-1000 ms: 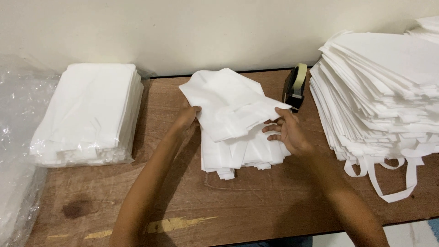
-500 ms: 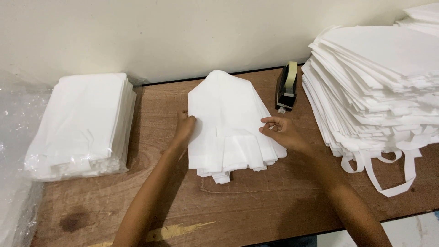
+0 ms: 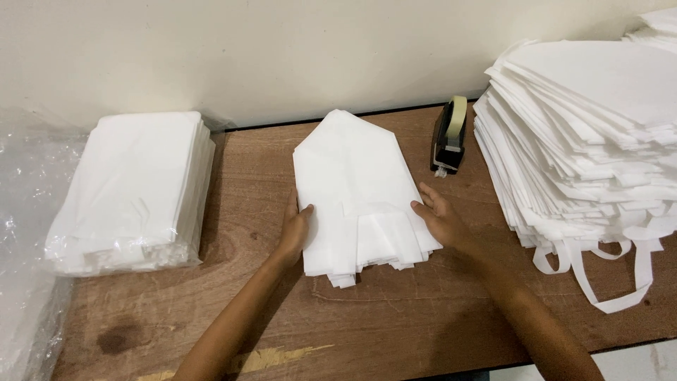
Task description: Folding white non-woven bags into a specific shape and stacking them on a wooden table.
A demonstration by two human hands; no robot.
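A small stack of folded white fabric bags (image 3: 356,194) lies in the middle of the wooden table (image 3: 395,317), its far end folded to a point. My left hand (image 3: 296,229) presses against the stack's left edge with the fingers laid on the fabric. My right hand (image 3: 438,217) rests flat against the stack's right edge. Both hands flank the stack near its front end, where several layered edges stick out.
A wrapped pack of white bags (image 3: 134,190) sits at the left, beside clear plastic sheeting (image 3: 25,233). A tall pile of unfolded white bags (image 3: 592,148) with hanging handles fills the right. A black tape dispenser (image 3: 449,134) stands by the wall.
The top bag was loose and crumpled a second ago; it now lies flat and folded to a point. Both hands have slid from on top of the stack to its two sides.
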